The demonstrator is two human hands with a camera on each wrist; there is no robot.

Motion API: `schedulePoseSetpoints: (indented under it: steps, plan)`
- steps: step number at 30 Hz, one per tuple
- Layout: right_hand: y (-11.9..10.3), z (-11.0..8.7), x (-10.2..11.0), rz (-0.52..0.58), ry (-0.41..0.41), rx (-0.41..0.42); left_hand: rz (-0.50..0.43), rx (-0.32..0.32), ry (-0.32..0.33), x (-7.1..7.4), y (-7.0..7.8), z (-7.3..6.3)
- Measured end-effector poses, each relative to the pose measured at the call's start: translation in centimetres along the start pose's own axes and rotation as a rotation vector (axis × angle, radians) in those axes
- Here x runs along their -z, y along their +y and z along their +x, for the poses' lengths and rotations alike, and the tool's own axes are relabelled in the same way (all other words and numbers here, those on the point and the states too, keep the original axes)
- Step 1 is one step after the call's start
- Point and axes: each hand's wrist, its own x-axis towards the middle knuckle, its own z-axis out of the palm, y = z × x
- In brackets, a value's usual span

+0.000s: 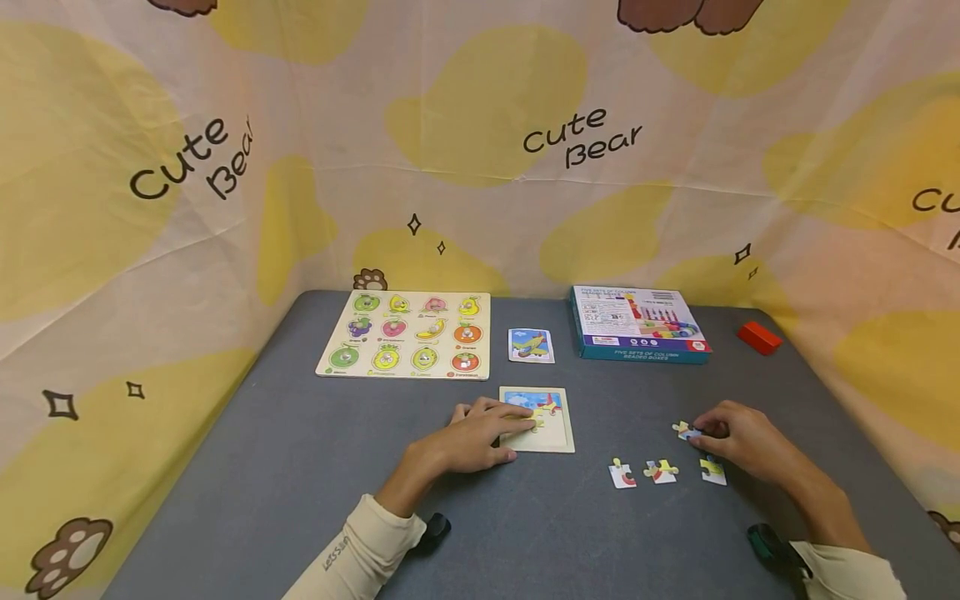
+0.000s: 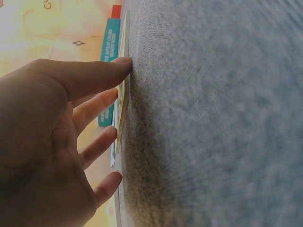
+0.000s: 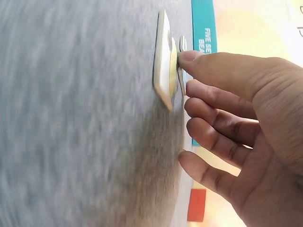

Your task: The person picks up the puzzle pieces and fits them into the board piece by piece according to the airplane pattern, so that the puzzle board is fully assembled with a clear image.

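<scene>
My left hand (image 1: 476, 433) lies over the left side of a small wooden puzzle board (image 1: 555, 442), its fingers extended onto it and its thumb by the near left corner. Part of an airplane picture shows in the board; the hand covers some of it. To the right, my right hand (image 1: 742, 437) pinches a jigsaw piece (image 1: 684, 430) between thumb and fingers, at table level. Nearer me lie three more pieces: a white and red piece (image 1: 622, 475), a yellow and red piece (image 1: 662, 472) and a green and yellow piece (image 1: 713, 472).
Behind the board lies an airplane picture card (image 1: 531, 345). A fruit board (image 1: 405, 335) is at the back left. A teal-sided box (image 1: 641, 325) stands at the back right, with a red block (image 1: 759, 337) beside it. Printed cloth hangs around the table.
</scene>
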Motion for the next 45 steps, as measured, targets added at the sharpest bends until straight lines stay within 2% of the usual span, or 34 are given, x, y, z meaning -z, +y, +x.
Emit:
schedulePoseSetpoints:
  steps: [4, 11, 15, 26, 33, 39, 45]
  plan:
    - [-0.8, 0.6, -0.4, 0.013, -0.010, 0.017, 0.000, 0.002, 0.001, 0.0, 0.0, 0.0]
    - [-2.8, 2.0, -0.8, 0.055, -0.108, 0.016, 0.003, 0.006, 0.000, 0.1, 0.1, 0.0]
    - [-4.0, 2.9, -1.2, 0.060, -0.137, 0.028, 0.007, 0.010, -0.002, 0.1, 0.2, 0.0]
    - [-7.7, 5.1, -2.9, 0.091, -0.143, 0.099, -0.007, 0.005, 0.001, 0.0, 0.1, 0.1]
    - [-9.7, 6.3, -3.9, 0.066, -0.139, 0.131, -0.021, -0.008, 0.033, -1.2, -1.0, 0.5]
    - [-11.0, 7.1, -4.9, 0.071, -0.129, 0.168, -0.022, -0.001, 0.015, -0.5, -0.4, 0.2]
    - [-12.2, 7.6, -5.6, 0.094, -0.169, 0.157, 0.009, 0.030, -0.014, 0.0, 0.2, 0.1]
